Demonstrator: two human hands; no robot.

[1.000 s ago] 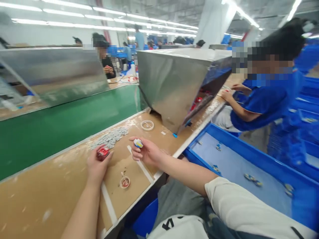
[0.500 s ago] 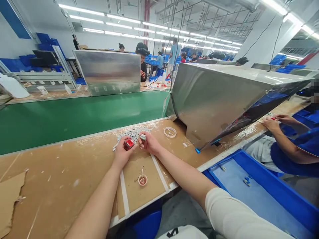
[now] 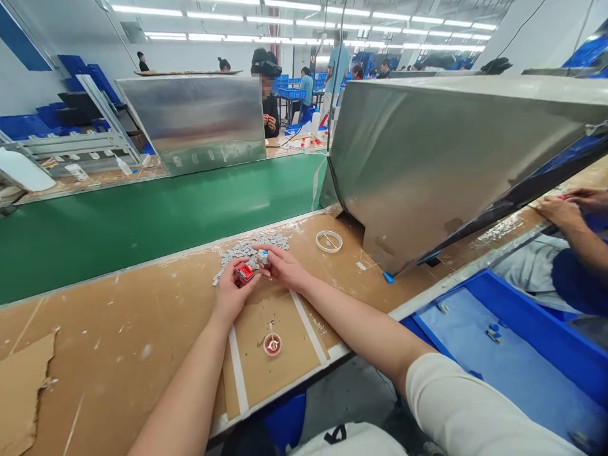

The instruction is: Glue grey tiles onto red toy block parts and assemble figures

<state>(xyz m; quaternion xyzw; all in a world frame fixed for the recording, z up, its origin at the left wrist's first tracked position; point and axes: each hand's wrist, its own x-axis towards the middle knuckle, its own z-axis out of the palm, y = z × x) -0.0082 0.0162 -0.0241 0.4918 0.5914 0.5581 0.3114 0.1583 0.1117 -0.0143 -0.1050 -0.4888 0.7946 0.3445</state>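
My left hand (image 3: 231, 285) is closed around a small red piece with a dark rim (image 3: 244, 272), its hollow red side facing up. Close beside it, my right hand (image 3: 284, 269) pinches a small grey piece with a blue spot (image 3: 263, 256) between thumb and fingers. The two held pieces are apart by a small gap. Just beyond my hands lies a spread pile of small flat grey pieces (image 3: 231, 253). Nearer to me stands a small round cup (image 3: 272, 344) with red contents and a thin stick in it.
A white ring (image 3: 329, 241) lies right of the pile, before a large leaning metal panel (image 3: 427, 171). A blue tray (image 3: 532, 373) with a few small pieces sits at lower right. Torn cardboard (image 3: 28, 386) lies at left. A co-worker's hands (image 3: 565, 209) are at far right.
The view has tilted down and shifted slightly. The grey piece in my right hand has turned, now showing a blue spot. My left hand keeps the red piece.
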